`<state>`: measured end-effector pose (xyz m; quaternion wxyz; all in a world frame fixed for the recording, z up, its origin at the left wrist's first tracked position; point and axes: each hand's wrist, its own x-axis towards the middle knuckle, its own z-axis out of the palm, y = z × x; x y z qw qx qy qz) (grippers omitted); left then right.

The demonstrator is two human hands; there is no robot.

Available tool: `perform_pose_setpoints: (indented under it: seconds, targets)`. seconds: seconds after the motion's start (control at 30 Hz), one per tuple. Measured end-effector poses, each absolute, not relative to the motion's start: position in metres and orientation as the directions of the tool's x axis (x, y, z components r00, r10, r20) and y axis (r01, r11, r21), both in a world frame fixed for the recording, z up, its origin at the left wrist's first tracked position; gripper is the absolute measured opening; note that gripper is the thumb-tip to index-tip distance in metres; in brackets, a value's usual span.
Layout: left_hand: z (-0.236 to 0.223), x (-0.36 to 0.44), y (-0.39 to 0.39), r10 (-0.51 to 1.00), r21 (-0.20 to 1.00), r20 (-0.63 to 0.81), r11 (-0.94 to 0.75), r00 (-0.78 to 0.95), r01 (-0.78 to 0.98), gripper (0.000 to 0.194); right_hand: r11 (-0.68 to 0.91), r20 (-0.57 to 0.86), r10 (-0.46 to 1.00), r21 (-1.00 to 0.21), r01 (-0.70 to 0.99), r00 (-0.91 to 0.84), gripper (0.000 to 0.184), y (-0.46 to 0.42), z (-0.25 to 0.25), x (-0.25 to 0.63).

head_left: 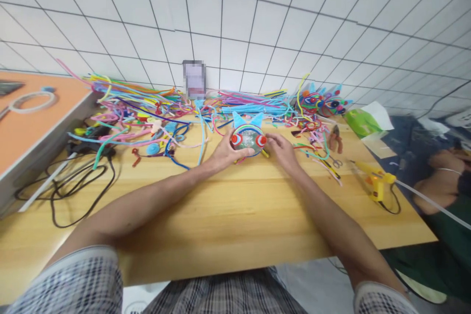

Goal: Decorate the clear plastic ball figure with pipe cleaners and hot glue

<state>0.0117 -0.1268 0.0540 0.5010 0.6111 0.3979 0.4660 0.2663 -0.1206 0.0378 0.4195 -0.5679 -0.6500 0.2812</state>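
Over the middle of the wooden table (228, 235), my left hand (226, 152) grips a round craft animal head (247, 143) from its left side, thumb across the lower front. The head has a clear, greyish ball-like face, two light blue pointed ears, a rainbow band of pipe cleaners and two red-and-white round eyes. Close by its right eye is my right hand (283, 152), fingers bent and drawn together; whatever is between the fingertips is too small to make out. A short yellow piece shows just below the head, beside my right hand.
Bundles of pipe cleaners (253, 105) and loose pieces line the wall. Finished craft heads (320, 100) stand at back right, near pliers (335, 139), small scissors (335, 161) and a yellow glue gun (379, 181). Black cables (79, 189) lie left. Another person's arm (439, 186) is at far right.
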Motion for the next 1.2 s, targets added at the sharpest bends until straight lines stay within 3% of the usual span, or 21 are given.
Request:
perform_pose_setpoints:
  seconds: [0.1,0.23,0.43,0.53,0.63,0.73,0.8,1.03,1.2]
  targets:
    - [0.039,0.022,-0.125,0.943,0.957,0.27,-0.286,0.195,0.057,0.086,0.196,0.212,0.977,-0.924,0.33,0.014,0.066,-0.128,0.031,0.269]
    - [0.026,0.022,-0.121,0.92,0.882,0.336,-0.382,0.201,0.277,0.08,0.23,0.203,0.972,-0.921,0.315,-0.117,0.079,-0.137,0.025,0.261]
    - [0.02,0.003,-0.129,0.894,0.642,0.376,-0.441,0.245,0.627,0.108,0.25,0.203,0.967,-0.88,0.404,-0.155,0.078,-0.139,0.025,0.26]
    - [0.02,-0.006,-0.129,0.901,0.557,0.313,-0.431,0.301,0.71,0.094,0.261,0.211,0.964,-0.866,0.427,-0.16,0.072,-0.14,0.028,0.26]
    - [0.022,-0.013,-0.122,0.883,0.552,0.283,-0.47,0.375,0.689,0.087,0.269,0.219,0.962,-0.864,0.425,-0.164,0.069,-0.141,0.03,0.258]
    - [0.023,-0.015,-0.114,0.847,0.569,0.349,-0.532,0.402,0.627,0.109,0.269,0.221,0.962,-0.867,0.42,-0.16,0.07,-0.14,0.03,0.256]
    - [0.022,-0.015,-0.111,0.828,0.586,0.398,-0.561,0.396,0.584,0.114,0.267,0.223,0.963,-0.87,0.414,-0.154,0.07,-0.14,0.029,0.255]
    - [0.021,-0.014,-0.109,0.82,0.669,0.455,-0.572,0.348,0.474,0.082,0.284,0.236,0.957,-0.882,0.376,-0.168,0.083,-0.139,0.026,0.251]
    - [0.019,-0.013,-0.102,0.843,0.738,0.431,-0.535,0.323,0.411,0.098,0.267,0.232,0.963,-0.881,0.392,-0.134,0.078,-0.137,0.024,0.247]
